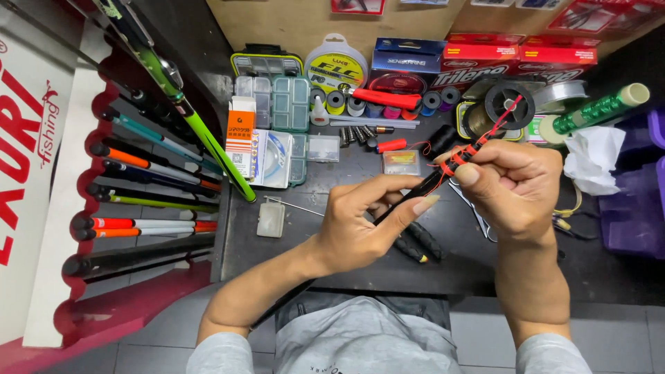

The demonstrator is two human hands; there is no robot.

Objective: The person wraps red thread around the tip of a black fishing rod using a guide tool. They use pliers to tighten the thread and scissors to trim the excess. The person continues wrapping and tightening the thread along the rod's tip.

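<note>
Head view, looking down on a dark work surface (443,242) w/ fishing gear. Left hand (360,232) is closed around a thin black rod (422,187), thumb & fingers pinching the shaft near the middle of the frame. Right hand (516,183) grips the same rod higher up, thumb pressed over red thread (460,161) wrapped round it; the thread end runs up toward a black spool (509,104). Rod is held above the surface, tilted up to the right. Behind: clear tackle boxes (280,104), small thread spools (388,107), red line boxes (516,59). At left, a red-and-white rack (76,201) of rods. Right: crumpled white tissue (596,159), purple bin (634,208).
</note>
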